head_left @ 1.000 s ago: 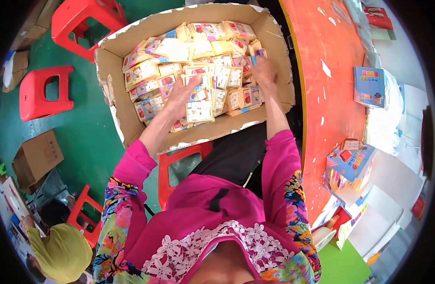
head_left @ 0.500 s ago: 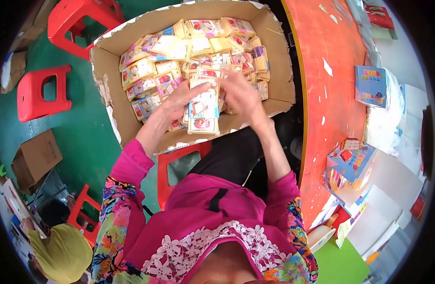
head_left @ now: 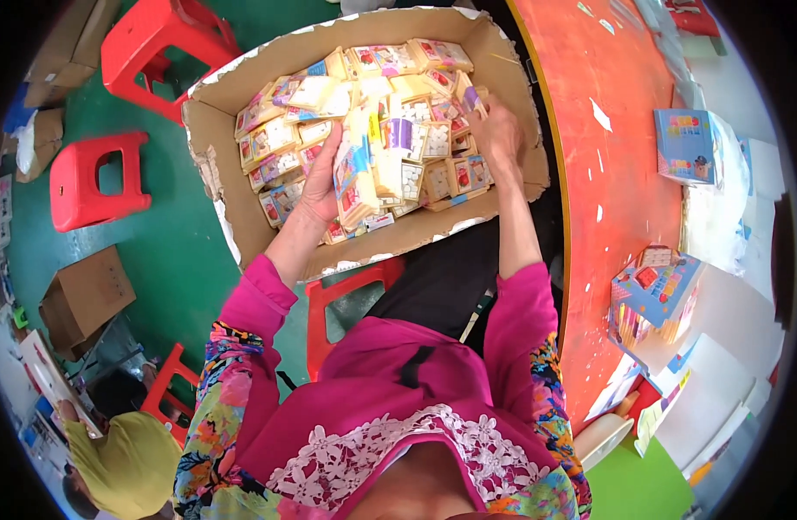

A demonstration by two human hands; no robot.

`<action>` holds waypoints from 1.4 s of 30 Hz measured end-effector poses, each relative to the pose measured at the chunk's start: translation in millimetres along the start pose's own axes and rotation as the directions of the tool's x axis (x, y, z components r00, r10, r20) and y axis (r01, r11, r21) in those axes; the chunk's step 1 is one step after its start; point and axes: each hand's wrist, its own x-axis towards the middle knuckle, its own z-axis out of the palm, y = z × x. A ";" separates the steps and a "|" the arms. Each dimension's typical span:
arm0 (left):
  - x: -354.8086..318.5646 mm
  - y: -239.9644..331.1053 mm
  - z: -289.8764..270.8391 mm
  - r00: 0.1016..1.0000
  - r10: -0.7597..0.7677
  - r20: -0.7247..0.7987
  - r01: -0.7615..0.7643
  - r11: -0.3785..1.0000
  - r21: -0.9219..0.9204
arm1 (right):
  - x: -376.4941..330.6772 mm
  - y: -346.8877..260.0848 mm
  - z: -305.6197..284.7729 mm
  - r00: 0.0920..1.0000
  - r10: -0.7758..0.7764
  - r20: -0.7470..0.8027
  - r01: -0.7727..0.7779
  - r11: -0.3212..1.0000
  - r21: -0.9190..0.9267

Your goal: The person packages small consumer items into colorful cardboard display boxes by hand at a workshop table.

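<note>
A large cardboard box (head_left: 210,130) in front of me holds a heap of small, pale, wooden-looking picture boards (head_left: 273,139) in stacks, some with strawberry pictures. My left hand (head_left: 322,182) grips a stack of these boards (head_left: 355,178) by its left side, tilted above the heap. Close by that stack is a purple-banded piece (head_left: 401,134); whether it is held too, I cannot tell. At the box's right side, my right hand (head_left: 498,137) has its fingers closed around the lower end of a tilted bundle of boards (head_left: 468,92) with a purple band.
An orange-red table (head_left: 602,225) runs along the right, bearing blue printed boxes (head_left: 684,143) and papers. Red stools (head_left: 100,180) and a small cardboard carton (head_left: 88,290) stand on the green floor at left. A person in yellow-green (head_left: 130,464) is at lower left.
My right hand has moved away from the stack to the banded bundle at the box's right. The stack in my left hand has turned onto its edge. The view has shifted slightly.
</note>
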 end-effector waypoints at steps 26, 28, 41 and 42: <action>-10.0 -202.8 120.9 0.834 -0.437 0.337 0.370 0.896 0.246 | -381.4 120.6 -189.2 0.673 -0.104 -0.732 -0.061 0.979 -0.196; -16.6 -227.6 123.7 0.834 -0.457 0.309 0.401 0.887 0.229 | -402.9 137.7 -179.1 0.812 -0.005 -0.584 -0.209 0.931 -0.299; -44.5 -295.2 125.9 0.881 -0.414 0.227 0.124 0.667 0.735 | -383.7 88.5 -195.1 0.819 0.420 -0.391 -0.017 0.699 0.715; -44.0 -293.7 124.8 0.882 -0.414 0.223 0.127 0.666 0.735 | -380.2 88.7 -188.0 0.820 0.422 -0.387 -0.020 0.697 0.717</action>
